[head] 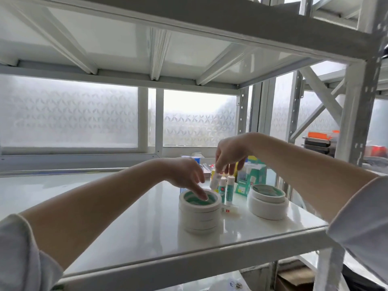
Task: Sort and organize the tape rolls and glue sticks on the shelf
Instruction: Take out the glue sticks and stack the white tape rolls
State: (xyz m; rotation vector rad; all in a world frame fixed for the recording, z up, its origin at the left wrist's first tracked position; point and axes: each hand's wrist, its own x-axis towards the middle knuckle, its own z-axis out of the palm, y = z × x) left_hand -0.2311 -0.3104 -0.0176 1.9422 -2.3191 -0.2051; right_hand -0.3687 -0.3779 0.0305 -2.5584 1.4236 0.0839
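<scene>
While the left hand (pixel 184 177) rests a straight fingertip on the tall stack of white tape rolls (pixel 199 211) on the glossy white shelf (pixel 126 227), the right hand (pixel 230 156) pinches a tilted white glue stick (pixel 216 180). Just right of that stack stand two upright white-and-green glue sticks (pixel 228 191), with a shorter stack of white tape rolls (pixel 267 203) farther right.

Open shelf surface (pixel 105 206) extends left of the tall tape stack (pixel 199 213), giving unobstructed passage from the front rail (pixel 189 256) to the back edge. A narrow lane separates that stack from the shorter tape stack (pixel 267 203); upright glue sticks (pixel 230 192) and one lying flat (pixel 230 210) partly block it. Behind them, green boxes (pixel 251 177) and blurred small items, possibly packaging, close the rear right corner. The right upright post (pixel 352 114) limits sideways entry. The upper shelf's underside (pixel 147 45) sits well above all the stacks.
</scene>
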